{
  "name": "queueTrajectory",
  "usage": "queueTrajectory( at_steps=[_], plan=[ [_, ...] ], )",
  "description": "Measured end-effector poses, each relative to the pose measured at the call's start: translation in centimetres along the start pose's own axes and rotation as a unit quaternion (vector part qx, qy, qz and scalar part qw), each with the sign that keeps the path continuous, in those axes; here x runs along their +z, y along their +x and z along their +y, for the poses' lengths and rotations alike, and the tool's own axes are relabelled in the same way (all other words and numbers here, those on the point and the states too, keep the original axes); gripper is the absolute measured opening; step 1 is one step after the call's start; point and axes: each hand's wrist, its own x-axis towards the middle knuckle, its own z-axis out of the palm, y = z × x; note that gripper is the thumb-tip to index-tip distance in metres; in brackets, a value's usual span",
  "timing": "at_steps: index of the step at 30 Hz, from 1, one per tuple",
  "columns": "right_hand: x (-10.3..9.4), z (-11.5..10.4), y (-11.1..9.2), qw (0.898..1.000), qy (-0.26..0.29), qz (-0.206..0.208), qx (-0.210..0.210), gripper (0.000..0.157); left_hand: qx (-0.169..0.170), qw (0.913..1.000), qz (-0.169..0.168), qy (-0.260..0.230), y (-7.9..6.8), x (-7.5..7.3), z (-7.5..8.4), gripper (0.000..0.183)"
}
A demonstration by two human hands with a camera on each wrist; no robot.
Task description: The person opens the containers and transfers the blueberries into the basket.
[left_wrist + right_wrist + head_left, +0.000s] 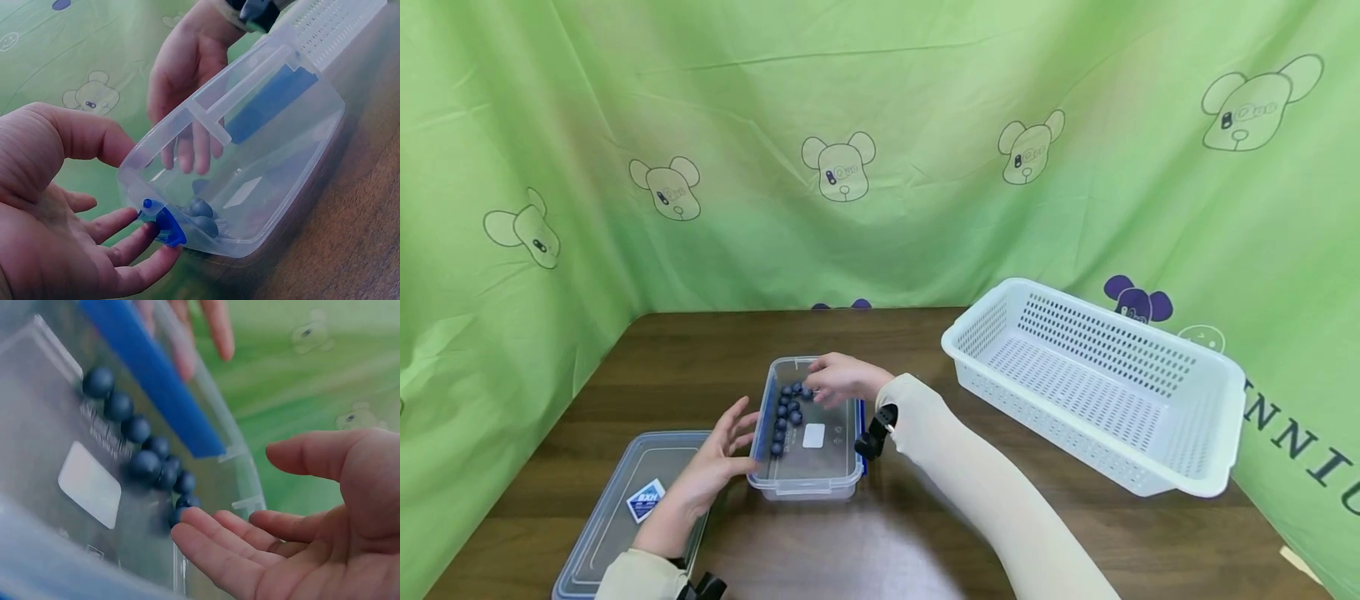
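Observation:
A clear plastic box [808,485] with blue side latches stands uncovered on the table. Inside it, several dark blueberries [780,423] lie in a line along the left side, near a white square label [813,435]. My left hand [715,462] is at the box's left edge, fingers spread; in the left wrist view its fingertips touch the blue latch [167,226] and the thumb is by the rim. Over the far end of the box is my right hand [844,379], fingers extended and nothing seen in them. In the right wrist view its fingertips are by the last blueberry [177,517].
A clear plastic lid [617,542] with a blue-and-white sticker lies at the left, partly under my left forearm; whether a box is beneath it I cannot tell. A large white perforated basket [1060,417] stands at the right. A green curtain [925,233] hangs behind the table.

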Motion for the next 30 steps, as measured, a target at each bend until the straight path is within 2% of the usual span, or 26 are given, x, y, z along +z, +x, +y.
queueTrajectory(
  at_steps=[7, 12, 15, 21, 27, 30],
  plan=[
    [0.6, 0.0, 1.5, 0.994, -0.099, 0.04, 0.026, 0.044, 0.001, 0.9999, -0.011, -0.003, 0.0, 0.0, -0.1, 0.1],
    [1.1, -0.3, 2.2, 0.984, -0.164, 0.057, 0.033, 0.025, 0.003, 0.9999, -0.012, -0.003, 0.0, -0.1, -0.2, 0.101],
    [1.4, -0.6, 2.4, 0.979, -0.19, 0.065, 0.045, 0.022, 0.005, 0.9999, -0.014, -0.001, -0.1, -0.2, -0.3, 0.101],
    [2.3, -0.6, 3.2, 0.98, -0.164, 0.094, 0.069, 0.017, 0.003, 0.9999, -0.015, 0.003, -0.3, -0.4, -0.3, 0.101],
    [2.8, 0.3, 4.3, 0.976, -0.152, 0.142, 0.069, 0.017, 0.004, 0.9999, -0.012, 0.001, -0.2, -0.3, -0.3, 0.1],
    [2.7, 1.1, 4.6, 0.978, -0.122, 0.155, 0.064, 0.016, 0.007, 0.9999, -0.012, 0.0, -0.2, -0.3, -0.4, 0.1]
  ],
)
